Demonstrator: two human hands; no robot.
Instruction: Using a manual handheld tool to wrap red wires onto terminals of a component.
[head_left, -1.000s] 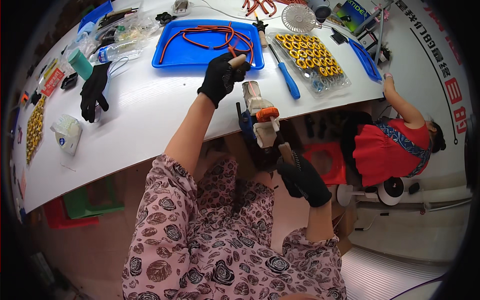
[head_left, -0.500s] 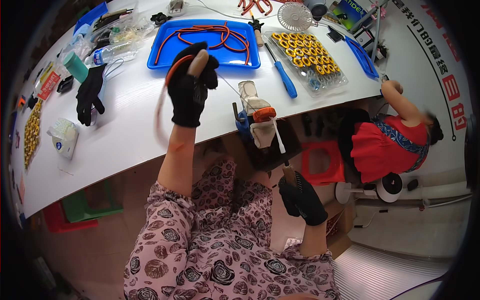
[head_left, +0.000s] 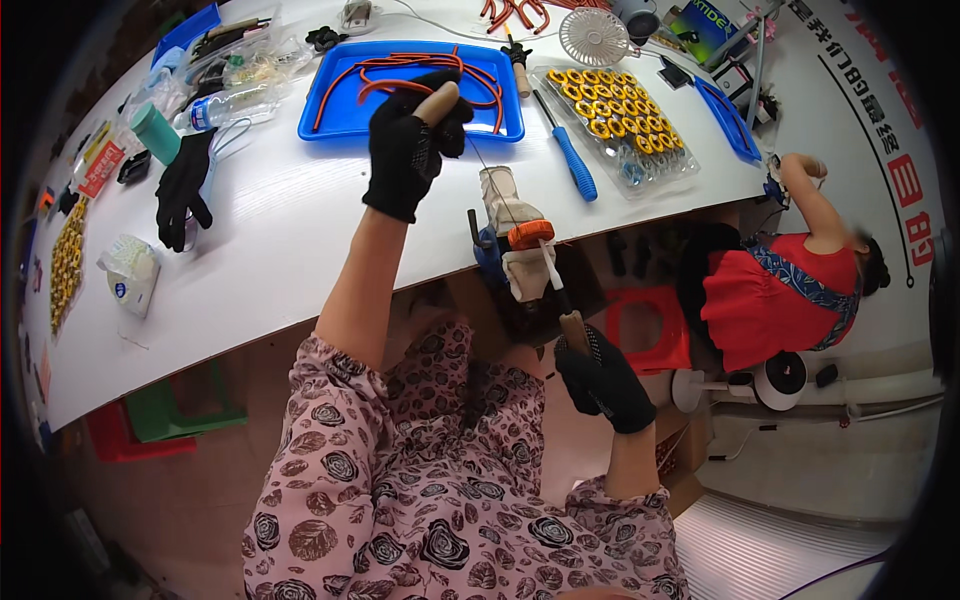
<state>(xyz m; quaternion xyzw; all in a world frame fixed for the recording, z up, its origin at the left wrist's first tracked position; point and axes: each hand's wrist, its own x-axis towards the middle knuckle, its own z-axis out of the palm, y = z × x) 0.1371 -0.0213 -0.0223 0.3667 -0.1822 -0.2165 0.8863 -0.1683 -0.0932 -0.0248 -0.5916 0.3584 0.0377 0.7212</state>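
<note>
My left hand (head_left: pixel 408 158), in a black glove with bare fingertips showing, is raised in front of the blue tray and closed on an orange wire (head_left: pixel 378 87). A thin dark strand runs from this hand down to an orange ring (head_left: pixel 531 235). That ring sits between cloth-wrapped jaws (head_left: pixel 497 192) of a blue vise (head_left: pixel 487 258) at the table edge. Below it, my right hand (head_left: pixel 607 385), also black-gloved, is wrapped round a wooden-handled tool (head_left: pixel 574 331). The tool's pale shaft reaches up to the ring; its tip is hidden there.
The blue tray (head_left: pixel 310 128) holds several orange wires. Right of it lie a blue-handled screwdriver (head_left: pixel 572 160) and a plastic pack of yellow rings (head_left: pixel 612 115). A black glove (head_left: pixel 182 195) and a bottle (head_left: pixel 215 110) lie left. Someone in red (head_left: pixel 765 300) works at the right.
My left hand has moved right and slightly up, carrying the orange wire over the tray. The right hand and tool have shifted only slightly upward.
</note>
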